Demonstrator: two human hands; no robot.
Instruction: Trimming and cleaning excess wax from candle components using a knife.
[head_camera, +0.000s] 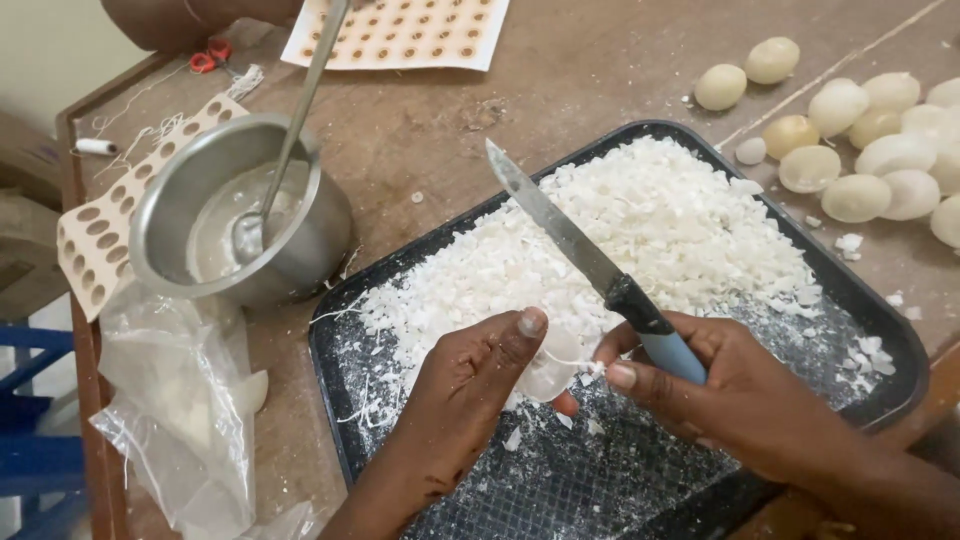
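My left hand (470, 385) grips a pale round wax ball (553, 375) over the near part of a black tray (880, 410). My right hand (715, 385) is closed around the blue and black handle of a kitchen knife (560, 235), whose blade points up and to the left, away from the ball. A thin white wick strand runs from the ball toward my right thumb. The tray carries a heap of white wax shavings (640, 235), with loose flakes scattered under my hands.
A steel pot (240, 215) with a spoon stands left of the tray. A clear plastic bag (185, 400) lies at the near left. Several cream wax balls (860, 150) sit at the right. Perforated sheets (400, 35) lie at the back. Another person's arm (180, 15) reaches in at the top left.
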